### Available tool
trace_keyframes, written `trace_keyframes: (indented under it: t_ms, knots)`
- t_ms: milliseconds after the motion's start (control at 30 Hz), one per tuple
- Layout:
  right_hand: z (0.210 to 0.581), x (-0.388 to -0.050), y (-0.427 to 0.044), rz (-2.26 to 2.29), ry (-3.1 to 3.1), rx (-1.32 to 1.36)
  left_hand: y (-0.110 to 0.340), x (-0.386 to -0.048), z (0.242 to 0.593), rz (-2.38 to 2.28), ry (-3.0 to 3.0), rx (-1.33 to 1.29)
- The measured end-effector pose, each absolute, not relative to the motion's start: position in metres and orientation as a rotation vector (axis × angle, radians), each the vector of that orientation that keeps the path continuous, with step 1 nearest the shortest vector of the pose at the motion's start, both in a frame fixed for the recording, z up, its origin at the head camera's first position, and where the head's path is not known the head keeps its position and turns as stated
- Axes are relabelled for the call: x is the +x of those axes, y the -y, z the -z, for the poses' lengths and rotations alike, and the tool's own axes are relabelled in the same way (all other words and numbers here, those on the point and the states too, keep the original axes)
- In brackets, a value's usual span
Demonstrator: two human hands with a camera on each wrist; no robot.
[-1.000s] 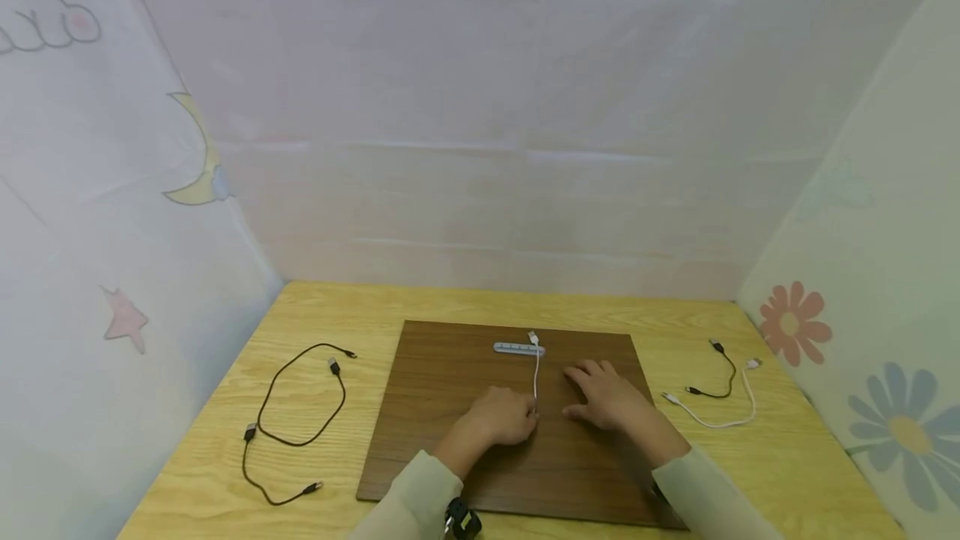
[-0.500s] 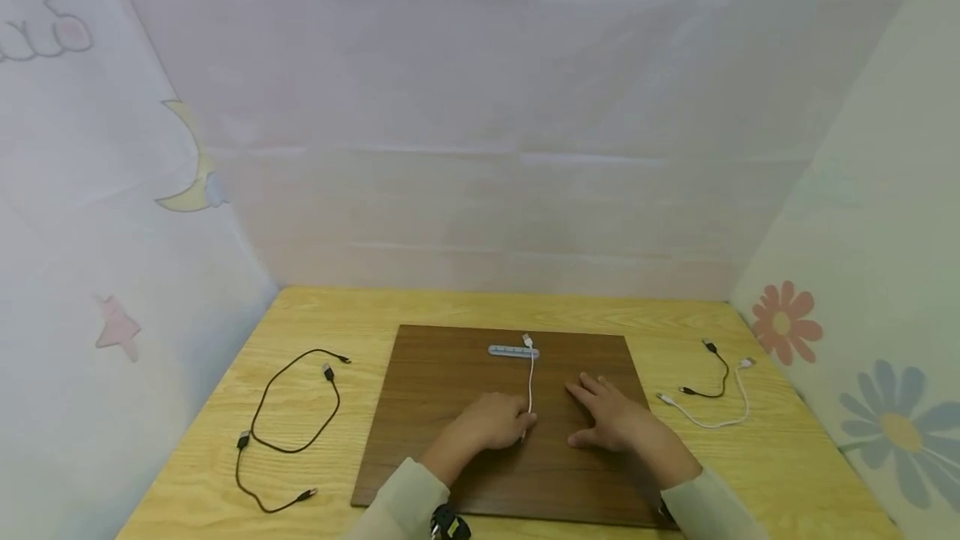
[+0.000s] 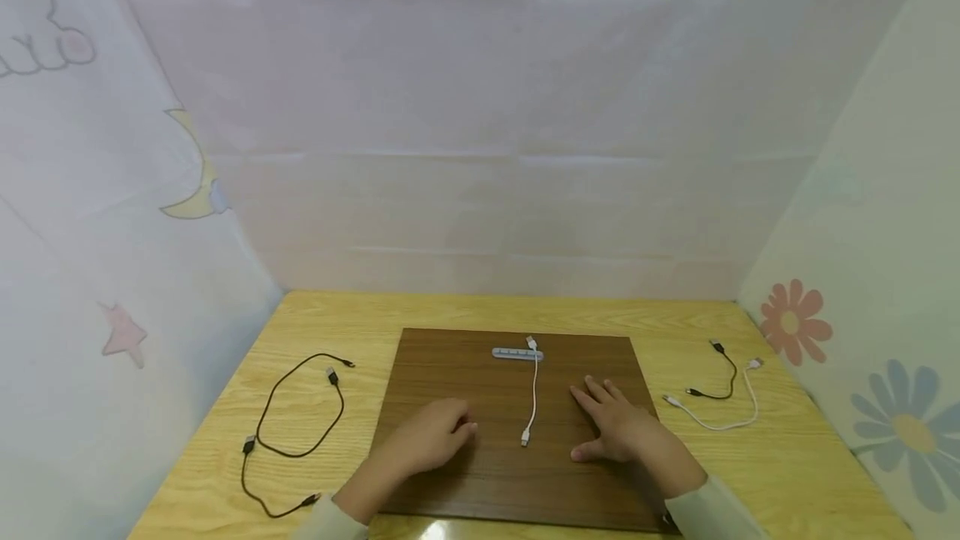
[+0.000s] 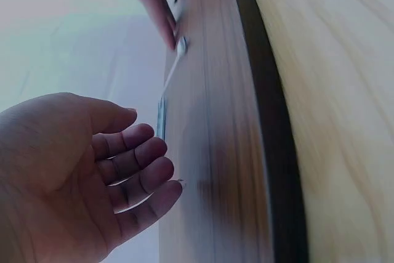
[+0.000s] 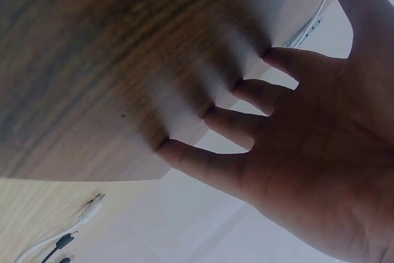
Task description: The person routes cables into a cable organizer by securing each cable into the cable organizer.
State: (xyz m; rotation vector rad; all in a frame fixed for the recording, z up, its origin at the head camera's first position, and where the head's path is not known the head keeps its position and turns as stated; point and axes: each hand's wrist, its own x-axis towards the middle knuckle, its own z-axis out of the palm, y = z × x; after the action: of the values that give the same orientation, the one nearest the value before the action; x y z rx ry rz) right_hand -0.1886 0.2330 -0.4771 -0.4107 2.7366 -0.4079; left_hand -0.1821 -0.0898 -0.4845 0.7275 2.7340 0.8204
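Straightening the white cable (image 3: 535,390) seems my step; left hand (image 3: 433,433) at its 9 o'clock, right hand (image 3: 618,432) at 3, both released. Next probably calls for a light pinch.

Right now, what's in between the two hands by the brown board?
A white cable lies on the brown board between the left hand and the right hand, with bare board on either side. The head view shows it.
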Motion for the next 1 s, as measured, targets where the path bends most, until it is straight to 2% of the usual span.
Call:
trace_keyframes:
  t_ms: [233, 1000]
  knots:
    - [0.477, -0.187, -0.234, 0.418, -2.736, -0.41, 0.127, -0.17, 0.478, -0.769, -2.867, 0.679]
    - [0.473, -0.185, -0.231, 0.428, -2.75, -0.413, 0.192, -0.142, 0.471, -0.689, -2.902, 0.475]
